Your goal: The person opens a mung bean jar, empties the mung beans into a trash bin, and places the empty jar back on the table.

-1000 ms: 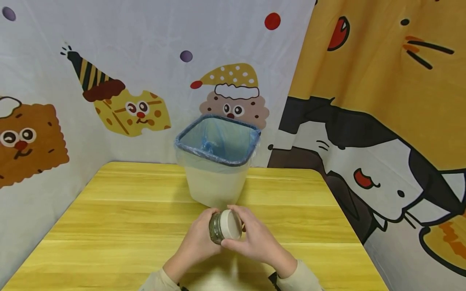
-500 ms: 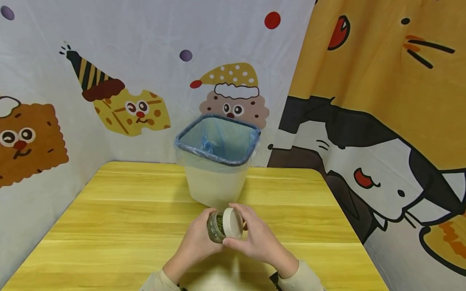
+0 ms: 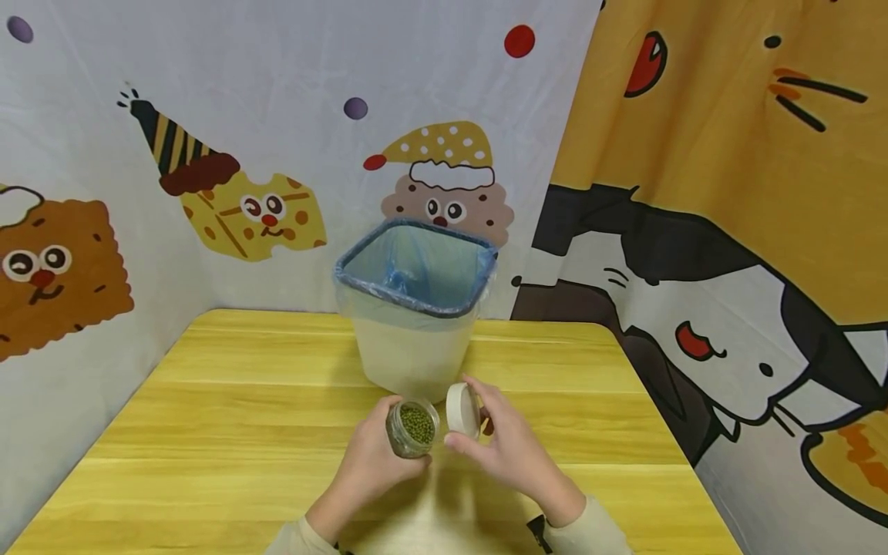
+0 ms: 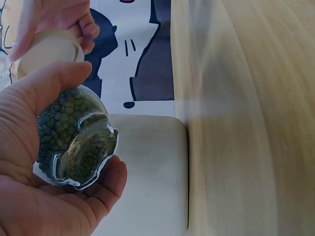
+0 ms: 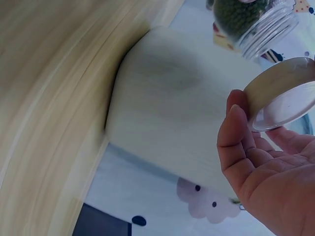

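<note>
My left hand (image 3: pixel 375 462) grips a small clear glass jar (image 3: pixel 412 428) full of green beans, its mouth uncovered and tilted toward me. The left wrist view shows the jar (image 4: pixel 74 137) cradled in my palm, base toward the camera. My right hand (image 3: pixel 502 451) pinches the round white lid (image 3: pixel 462 411), held just right of the jar's mouth and apart from it. In the right wrist view the lid (image 5: pixel 280 93) sits between thumb and fingers, with the jar's threaded neck (image 5: pixel 256 24) above it. Both hands hover over the yellow wooden table (image 3: pixel 208 432).
A white square bin (image 3: pixel 414 308) lined with a blue plastic bag stands on the table just beyond my hands. Cartoon-printed cloth hangs behind (image 3: pixel 243 154) and on the right (image 3: pixel 728 231). The table's right edge (image 3: pixel 683 462) runs close to the curtain.
The lid has come off the jar: my right hand moved it to the right, and the green beans now show in the jar's open mouth. The left hand kept its hold.
</note>
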`<state>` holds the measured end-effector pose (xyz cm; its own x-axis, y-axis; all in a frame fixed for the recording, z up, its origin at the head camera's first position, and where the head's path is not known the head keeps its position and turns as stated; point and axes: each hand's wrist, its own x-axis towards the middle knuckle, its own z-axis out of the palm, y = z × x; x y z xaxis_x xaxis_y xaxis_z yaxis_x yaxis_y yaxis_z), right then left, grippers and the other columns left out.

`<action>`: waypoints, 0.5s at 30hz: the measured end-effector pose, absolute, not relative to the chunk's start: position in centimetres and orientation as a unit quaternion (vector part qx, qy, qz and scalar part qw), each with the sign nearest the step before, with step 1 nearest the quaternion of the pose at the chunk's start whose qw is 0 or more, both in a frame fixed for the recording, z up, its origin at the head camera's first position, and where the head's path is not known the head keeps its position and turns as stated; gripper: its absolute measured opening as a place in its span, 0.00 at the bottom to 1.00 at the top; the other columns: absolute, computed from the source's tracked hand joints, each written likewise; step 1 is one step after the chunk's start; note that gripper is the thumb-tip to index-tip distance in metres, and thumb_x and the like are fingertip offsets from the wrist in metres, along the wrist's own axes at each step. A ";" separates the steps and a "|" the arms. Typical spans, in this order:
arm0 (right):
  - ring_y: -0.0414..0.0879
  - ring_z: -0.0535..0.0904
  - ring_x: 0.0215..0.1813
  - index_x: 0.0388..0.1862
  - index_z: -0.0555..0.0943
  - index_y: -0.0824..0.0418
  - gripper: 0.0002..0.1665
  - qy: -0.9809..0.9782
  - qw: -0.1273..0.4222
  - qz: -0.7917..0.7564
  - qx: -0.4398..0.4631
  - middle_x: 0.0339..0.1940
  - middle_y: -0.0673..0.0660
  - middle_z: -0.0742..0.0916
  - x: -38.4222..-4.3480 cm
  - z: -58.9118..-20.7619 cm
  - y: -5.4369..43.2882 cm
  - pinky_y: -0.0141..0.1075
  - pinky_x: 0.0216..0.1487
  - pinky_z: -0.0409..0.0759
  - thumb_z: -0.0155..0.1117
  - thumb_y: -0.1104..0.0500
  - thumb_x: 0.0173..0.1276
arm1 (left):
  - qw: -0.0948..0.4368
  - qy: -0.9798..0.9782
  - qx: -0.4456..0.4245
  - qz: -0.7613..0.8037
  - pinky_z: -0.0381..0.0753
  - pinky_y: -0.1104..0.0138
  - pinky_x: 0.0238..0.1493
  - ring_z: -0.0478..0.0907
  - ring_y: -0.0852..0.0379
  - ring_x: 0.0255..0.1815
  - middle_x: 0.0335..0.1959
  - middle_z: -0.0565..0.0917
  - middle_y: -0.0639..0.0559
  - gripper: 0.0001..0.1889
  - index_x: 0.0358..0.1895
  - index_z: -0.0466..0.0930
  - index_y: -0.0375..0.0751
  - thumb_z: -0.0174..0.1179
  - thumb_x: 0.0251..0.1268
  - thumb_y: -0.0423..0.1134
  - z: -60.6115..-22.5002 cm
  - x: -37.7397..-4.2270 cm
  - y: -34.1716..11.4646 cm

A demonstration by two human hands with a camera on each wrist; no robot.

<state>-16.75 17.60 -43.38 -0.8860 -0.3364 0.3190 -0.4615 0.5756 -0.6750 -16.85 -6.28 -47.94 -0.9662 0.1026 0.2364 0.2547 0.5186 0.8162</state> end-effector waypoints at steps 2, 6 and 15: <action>0.40 0.79 0.41 0.83 0.66 0.58 0.53 -0.894 0.068 0.393 0.204 0.63 0.56 0.83 -16.9 -43.4 18.2 0.33 0.38 0.82 0.80 0.44 0.66 | 0.080 -0.867 -0.096 -0.482 0.88 0.55 0.54 0.86 0.53 0.51 0.51 0.89 0.48 0.47 0.65 0.76 0.40 0.89 0.34 0.41 -47.9 -16.8 -6.3; 0.43 0.81 0.43 0.84 0.66 0.58 0.53 -0.922 0.056 0.347 0.163 0.68 0.60 0.83 -17.7 -43.8 20.3 0.32 0.40 0.82 0.78 0.39 0.68 | 0.076 -0.866 -0.084 -0.487 0.87 0.55 0.53 0.86 0.52 0.52 0.52 0.88 0.47 0.48 0.66 0.75 0.39 0.89 0.34 0.43 -47.9 -16.8 -6.4; 0.66 0.85 0.58 0.83 0.65 0.65 0.58 -0.982 0.015 0.180 0.047 0.72 0.75 0.78 -21.8 -45.9 26.3 0.61 0.52 0.86 0.71 0.31 0.69 | 0.058 -0.853 -0.069 -0.515 0.87 0.50 0.58 0.85 0.47 0.58 0.58 0.86 0.44 0.49 0.69 0.71 0.38 0.88 0.41 0.43 -47.9 -16.7 -7.0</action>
